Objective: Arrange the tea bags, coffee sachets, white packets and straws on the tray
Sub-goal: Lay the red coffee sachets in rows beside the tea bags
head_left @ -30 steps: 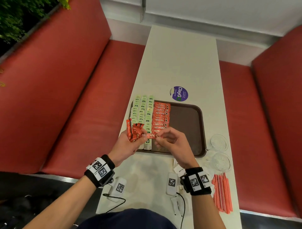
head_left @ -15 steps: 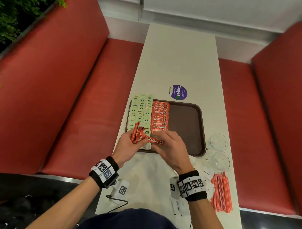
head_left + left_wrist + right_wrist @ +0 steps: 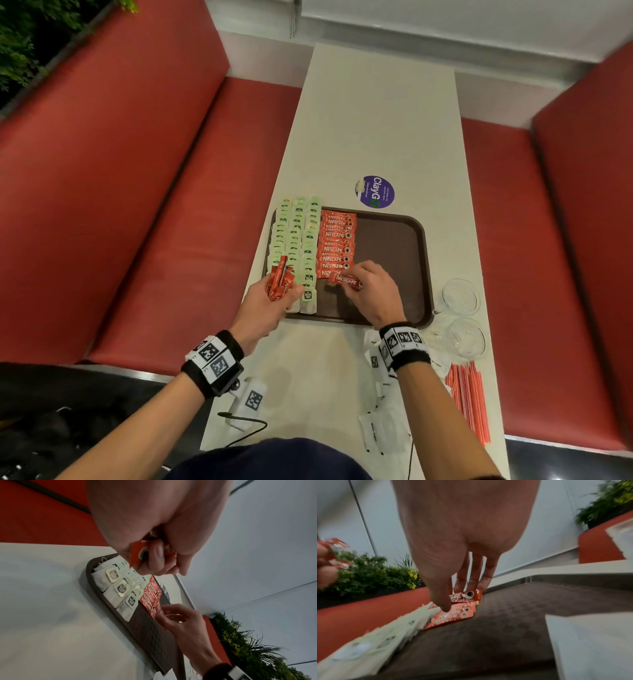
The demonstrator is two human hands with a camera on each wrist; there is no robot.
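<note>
My right hand (image 3: 371,291) pinches one coffee sachet (image 3: 346,280) between thumb and fingertips, holding it low over the brown tray (image 3: 390,246) at the near end of the column of coffee sachets (image 3: 337,241). Whether it already touches the nearest sachet in that column I cannot tell. My left hand (image 3: 270,305) is curled round a small bunch of spare sachets (image 3: 280,282) — they stick up from my fist above the near left corner of the tray. Three rows of tea bags (image 3: 296,240) fill the tray's left side, just beside the sachet column; the right half of the tray is bare. White packets (image 3: 376,430) lie scattered on the white table (image 3: 376,120) near me, and the red straws (image 3: 467,397) lie in a bundle at the near right edge — beside two clear glass cups (image 3: 460,296).
</note>
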